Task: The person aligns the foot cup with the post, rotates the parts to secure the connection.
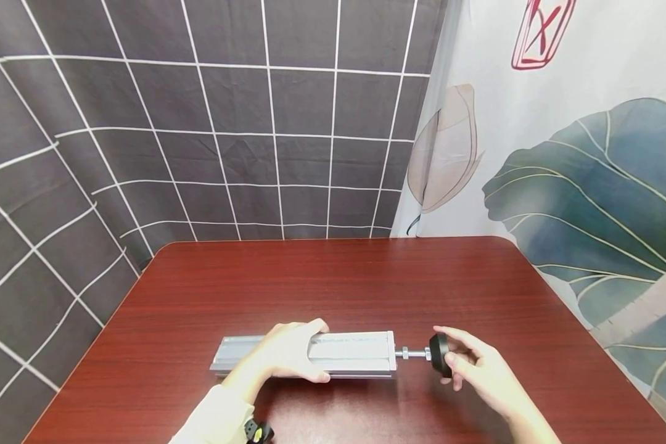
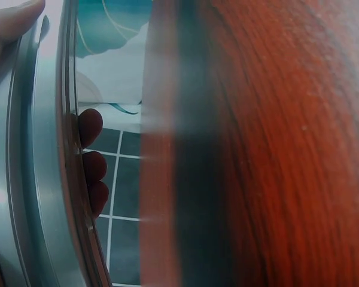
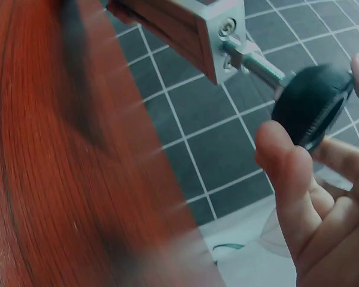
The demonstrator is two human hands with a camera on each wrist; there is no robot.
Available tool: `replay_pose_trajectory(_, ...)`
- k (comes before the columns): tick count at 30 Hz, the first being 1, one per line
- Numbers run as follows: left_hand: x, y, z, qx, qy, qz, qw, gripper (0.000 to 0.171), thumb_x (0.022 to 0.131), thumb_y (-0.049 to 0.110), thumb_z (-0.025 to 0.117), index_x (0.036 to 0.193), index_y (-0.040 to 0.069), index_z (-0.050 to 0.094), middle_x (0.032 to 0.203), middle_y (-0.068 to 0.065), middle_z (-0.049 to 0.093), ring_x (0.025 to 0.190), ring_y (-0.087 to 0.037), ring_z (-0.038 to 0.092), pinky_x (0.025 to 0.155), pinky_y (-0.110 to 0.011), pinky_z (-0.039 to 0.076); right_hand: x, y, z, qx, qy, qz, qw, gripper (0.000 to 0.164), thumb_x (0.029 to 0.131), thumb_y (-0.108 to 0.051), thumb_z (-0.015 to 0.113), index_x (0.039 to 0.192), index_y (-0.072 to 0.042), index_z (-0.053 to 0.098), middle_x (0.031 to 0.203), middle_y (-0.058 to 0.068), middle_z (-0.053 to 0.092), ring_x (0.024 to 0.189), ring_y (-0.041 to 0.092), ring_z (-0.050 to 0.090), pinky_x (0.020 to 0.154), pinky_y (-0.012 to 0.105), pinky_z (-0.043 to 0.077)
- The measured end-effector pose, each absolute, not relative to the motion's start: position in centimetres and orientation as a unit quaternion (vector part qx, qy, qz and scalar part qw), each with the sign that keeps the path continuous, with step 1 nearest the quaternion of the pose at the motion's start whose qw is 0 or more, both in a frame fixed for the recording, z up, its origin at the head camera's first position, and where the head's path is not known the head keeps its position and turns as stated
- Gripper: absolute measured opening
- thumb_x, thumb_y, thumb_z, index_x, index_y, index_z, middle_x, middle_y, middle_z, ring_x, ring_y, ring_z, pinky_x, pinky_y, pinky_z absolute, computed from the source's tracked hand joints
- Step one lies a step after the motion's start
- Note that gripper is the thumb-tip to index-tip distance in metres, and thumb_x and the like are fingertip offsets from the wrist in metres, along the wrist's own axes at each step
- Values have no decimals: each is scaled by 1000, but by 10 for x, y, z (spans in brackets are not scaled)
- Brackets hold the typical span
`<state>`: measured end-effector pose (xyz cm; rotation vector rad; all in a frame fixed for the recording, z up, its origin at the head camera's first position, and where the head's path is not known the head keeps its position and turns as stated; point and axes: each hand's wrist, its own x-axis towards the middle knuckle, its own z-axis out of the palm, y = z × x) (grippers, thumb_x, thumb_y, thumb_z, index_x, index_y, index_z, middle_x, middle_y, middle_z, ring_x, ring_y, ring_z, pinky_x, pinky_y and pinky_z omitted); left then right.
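Observation:
A silver aluminium profile (image 1: 355, 353) lies lengthwise across the front part of the view, with a flat plate on its right end. My left hand (image 1: 290, 350) grips it across the middle. In the left wrist view, fingertips (image 2: 94, 166) wrap round its far side. From the end plate a threaded rod (image 1: 413, 353) with nuts sticks out to the right, bearing a round black levelling foot (image 1: 438, 354). My right hand (image 1: 480, 367) holds this foot between thumb and fingers. The right wrist view shows the foot (image 3: 311, 101) tilted, its rod running into the end plate.
A reddish-brown wooden table (image 1: 333, 277) spreads under both hands. Behind it hangs a dark grey curtain (image 1: 300, 105) with white grid lines. To the right is a white curtain (image 1: 494, 117) with leaf patterns. A black strap device (image 1: 259, 431) sits at the left wrist.

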<state>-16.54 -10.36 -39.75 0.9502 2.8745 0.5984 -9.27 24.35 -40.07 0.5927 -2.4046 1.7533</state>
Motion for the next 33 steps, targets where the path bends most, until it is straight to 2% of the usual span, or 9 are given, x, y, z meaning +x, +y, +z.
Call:
replay_pose_trajectory(6, -166, -105, -400, 311, 928, 205, 26, 65, 55, 60, 74, 110, 31, 57, 94, 15, 63, 83, -5, 58, 72, -34, 44, -91, 239, -395, 177, -813, 549, 71, 35, 96, -4, 46, 127, -18, 54, 83, -3, 63, 53, 22, 63, 59, 29, 51)
replay_pose_trajectory(10, -167, -106, -400, 313, 927, 208, 19, 64, 55, 60, 74, 109, 31, 57, 94, 15, 63, 83, -4, 58, 72, -34, 44, -92, 244, -393, 210, -799, 561, 57, 39, 98, -6, 42, 135, -15, 46, 98, -6, 67, 62, 21, 66, 60, 30, 52)
replay_pose_trajectory(13, -167, -107, -400, 313, 926, 210, 18, 63, 55, 59, 75, 108, 31, 57, 94, 15, 64, 82, -3, 58, 71, -34, 44, -93, 252, -395, 243, -785, 568, 44, 56, 91, 4, 51, 143, -8, 33, 122, -9, 58, 87, 16, 66, 69, 30, 52)
replay_pose_trajectory(16, -166, -108, -400, 313, 926, 210, 17, 63, 55, 59, 75, 108, 32, 57, 94, 15, 64, 82, -4, 58, 71, -34, 44, -93, 256, -398, 277, -783, 557, 31, 76, 80, 12, 62, 145, -4, 26, 136, -7, 47, 109, 9, 57, 82, 26, 49)
replay_pose_trajectory(19, -167, -109, -401, 313, 926, 211, 18, 64, 55, 60, 75, 109, 32, 57, 96, 15, 64, 83, -4, 58, 71, -34, 44, -93, 258, -400, 319, -780, 538, 35, 77, 75, 14, 67, 141, 0, 31, 140, 2, 40, 114, 9, 52, 87, 22, 45)
replay_pose_trajectory(23, -167, -110, -402, 312, 927, 208, 20, 64, 55, 61, 75, 110, 32, 57, 97, 14, 64, 86, -6, 59, 72, -34, 44, -93, 256, -400, 321, -791, 516, 65, 68, 74, 12, 68, 136, -1, 43, 134, 2, 43, 100, 12, 58, 80, 20, 47)
replay_pose_trajectory(25, -167, -110, -402, 313, 926, 208, 20, 64, 55, 61, 75, 110, 32, 57, 98, 14, 64, 86, -6, 59, 72, -34, 44, -92, 255, -399, 288, -804, 516, 68, 65, 76, 9, 69, 134, -6, 47, 125, -4, 50, 89, 12, 61, 73, 22, 48)
replay_pose_trajectory(27, -167, -110, -401, 314, 926, 209, 17, 64, 55, 60, 75, 110, 32, 57, 97, 14, 64, 85, -6, 59, 72, -34, 45, -93, 252, -397, 260, -811, 519, 71, 60, 77, 8, 67, 133, -6, 49, 113, -7, 55, 77, 14, 62, 64, 25, 50)
replay_pose_trajectory(33, -166, -109, -399, 318, 925, 209, 11, 65, 54, 59, 75, 110, 31, 58, 96, 14, 64, 83, -4, 58, 71, -34, 44, -94, 244, -393, 192, -828, 522, 73, 40, 87, 0, 60, 125, -8, 55, 81, -4, 61, 52, 14, 57, 58, 27, 48)
